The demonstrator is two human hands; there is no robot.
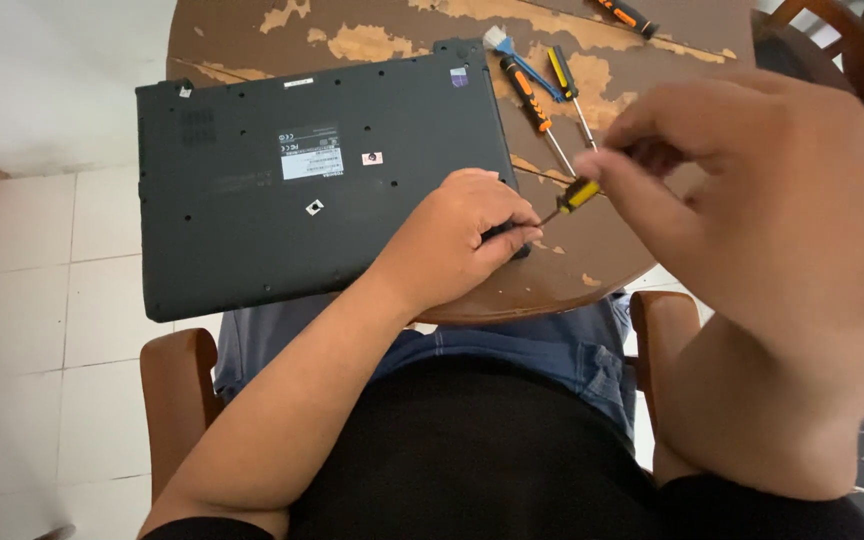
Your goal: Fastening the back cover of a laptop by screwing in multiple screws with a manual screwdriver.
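You are pinching a small screwdriver (574,196) in your right hand (752,200) while your left hand (462,240) is bracing the laptop (302,180) corner, so a tilted tip may slip off.

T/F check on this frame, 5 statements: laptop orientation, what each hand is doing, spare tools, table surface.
1. The laptop lies with its underside facing up. True.
2. The right hand holds a hammer. False: it pinches a small black and yellow screwdriver by the handle.
3. The left hand rests at the laptop's near right corner. True.
4. The spare screwdrivers lie on top of the laptop. False: they lie on the table, beside the laptop's right edge.
5. The table's brown finish is worn in patches. True.
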